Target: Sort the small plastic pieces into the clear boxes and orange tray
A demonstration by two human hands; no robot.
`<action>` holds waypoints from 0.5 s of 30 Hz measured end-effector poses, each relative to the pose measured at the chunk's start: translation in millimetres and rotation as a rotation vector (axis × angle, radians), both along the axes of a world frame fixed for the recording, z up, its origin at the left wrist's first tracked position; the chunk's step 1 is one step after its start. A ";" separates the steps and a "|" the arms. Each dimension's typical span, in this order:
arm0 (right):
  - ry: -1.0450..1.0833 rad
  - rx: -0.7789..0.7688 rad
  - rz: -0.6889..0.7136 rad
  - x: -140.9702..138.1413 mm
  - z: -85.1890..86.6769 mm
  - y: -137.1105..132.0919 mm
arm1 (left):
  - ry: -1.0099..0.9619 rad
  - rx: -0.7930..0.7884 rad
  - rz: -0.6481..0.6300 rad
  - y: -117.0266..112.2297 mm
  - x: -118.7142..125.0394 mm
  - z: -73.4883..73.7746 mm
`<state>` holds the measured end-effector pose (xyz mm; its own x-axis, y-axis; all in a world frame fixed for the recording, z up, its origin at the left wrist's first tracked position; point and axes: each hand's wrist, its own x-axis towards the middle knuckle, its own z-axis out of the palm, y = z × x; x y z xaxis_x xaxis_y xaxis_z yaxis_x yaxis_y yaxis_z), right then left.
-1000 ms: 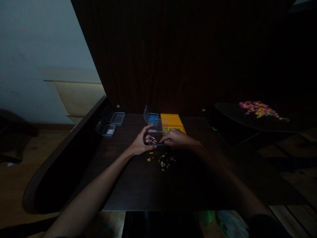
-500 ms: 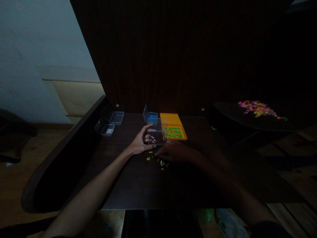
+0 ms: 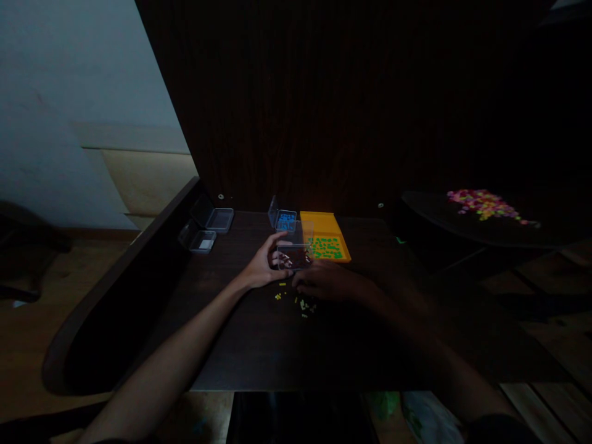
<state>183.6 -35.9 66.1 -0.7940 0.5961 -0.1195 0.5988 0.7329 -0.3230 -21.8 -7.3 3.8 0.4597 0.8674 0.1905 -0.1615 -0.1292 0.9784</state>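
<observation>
Head view: left grip, spread wide, clasps a clear box; right grip too shadowed to tell.

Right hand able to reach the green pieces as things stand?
Likely yes: the yellow box stands open, most green pieces lie uncovered, and the right hand is just in front.
</observation>
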 end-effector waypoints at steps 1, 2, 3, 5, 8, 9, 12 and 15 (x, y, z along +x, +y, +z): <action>0.030 -0.002 -0.015 1.9 4.5 2.3 | -0.003 0.002 0.000 0.0 0.1 -0.3; 0.048 0.002 -0.038 3.8 9.0 5.0 | -0.005 0.001 -0.002 0.0 0.2 -0.5; 0.052 0.014 -0.068 5.9 13.3 8.2 | -0.007 -0.003 -0.005 0.0 0.2 -0.8; 0.042 0.044 -0.127 9.8 20.2 15.4 | -0.010 -0.015 -0.014 0.1 0.2 -1.2; 0.014 0.099 -0.182 13.8 24.4 26.0 | -0.009 -0.022 -0.018 0.7 0.0 -1.6; -0.005 0.110 -0.184 14.3 24.5 29.0 | -0.006 -0.022 -0.013 0.8 -0.1 -1.6; -0.065 0.092 -0.160 13.3 23.4 36.1 | 0.002 -0.030 0.001 0.6 -0.2 -0.6; -0.073 0.058 -0.117 10.2 21.8 41.8 | 0.004 -0.040 0.000 -0.4 -0.1 1.6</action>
